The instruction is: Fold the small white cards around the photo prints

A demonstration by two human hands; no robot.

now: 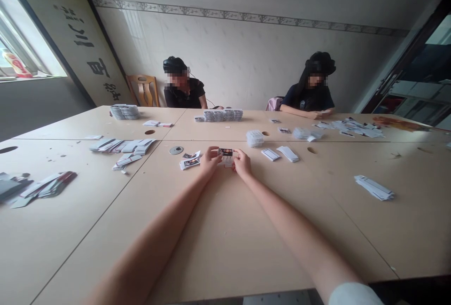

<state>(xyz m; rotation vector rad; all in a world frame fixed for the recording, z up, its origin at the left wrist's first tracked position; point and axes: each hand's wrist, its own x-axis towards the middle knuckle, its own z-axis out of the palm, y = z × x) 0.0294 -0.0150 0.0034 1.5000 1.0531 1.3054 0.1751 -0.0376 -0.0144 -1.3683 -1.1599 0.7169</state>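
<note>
Between my two hands is a small printed card point(226, 152) with a dark picture; a paler printed piece point(227, 160) shows just below it. My left hand point(210, 160) pinches the card's left side. On its right side the fingers of my right hand point(242, 162) are closed. Dark printed cards point(190, 162) lie on the table just left of my left hand. To the right of my right hand are two white card stacks point(270, 154) point(288, 153) and a clear plastic stack point(254, 138).
Stacked packs point(222, 115) stand near the table's point(225, 248) far side, with more bundles point(124, 112) at the far left. Loose card piles point(123, 146) lie left, others point(374, 187) right. Two people point(183, 89) point(310, 91) sit opposite. A round disc point(176, 150) lies near the cards.
</note>
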